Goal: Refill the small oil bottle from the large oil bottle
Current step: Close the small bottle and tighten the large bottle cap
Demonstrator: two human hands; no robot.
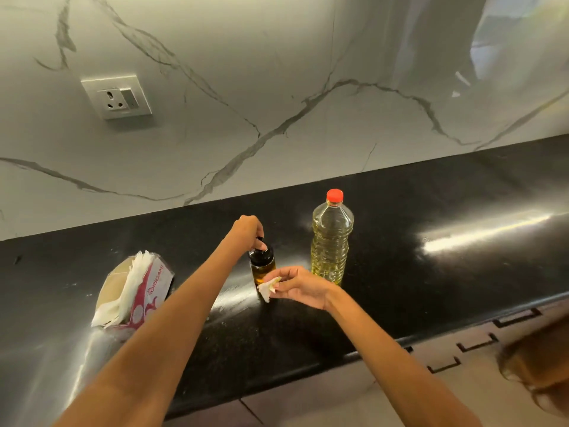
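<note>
Counter edge runs across the lower part of the frame, and both forearms cross it toward the middle. Nearest, the right hand pinches a crumpled scrap of tissue between thumb and fingertips, just beside the base of the small oil bottle. Just above it in the frame, the left hand comes down from the top with its fingers curled round the bottle's black cap, so that hand is closed on the cap. The bottle stands upright at frame centre with some dark oil in its lower part.

It looks like a wipe-down around the cap. To do that well, I'd keep the left hand steadying the bottle from above while the tissue goes round the glass, since an oily bottle would slide easily on this glossy stone.

The large oil bottle stands right of centre, red cap on, close enough that the right elbow could nudge it. A tissue pack lies at lower left. Behind the bottles the counter carries on dark to the marble wall, giving room to shift things back from the edge.
</note>
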